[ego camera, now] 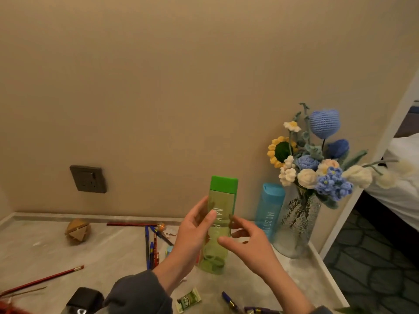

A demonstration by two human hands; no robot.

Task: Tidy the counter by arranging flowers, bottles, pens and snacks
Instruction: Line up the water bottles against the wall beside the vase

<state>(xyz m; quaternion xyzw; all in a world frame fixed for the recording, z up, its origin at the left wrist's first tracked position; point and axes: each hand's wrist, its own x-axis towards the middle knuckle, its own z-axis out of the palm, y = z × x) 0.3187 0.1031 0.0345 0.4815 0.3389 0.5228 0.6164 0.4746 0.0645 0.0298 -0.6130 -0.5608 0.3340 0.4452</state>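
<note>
Left hand grips green bottle, which is upright over mid-counter. Right hand is loose, fingers spread, tips at the bottle's right side. Blue bottle stands just beside flower vase. Pens lie left.

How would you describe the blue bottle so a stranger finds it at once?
At the right end of the grey stone counter, a clear glass vase of crocheted flowers stands. The translucent blue plastic bottle stands upright just left of it. Unlike the green plastic bottle, no hand holds it.
</note>
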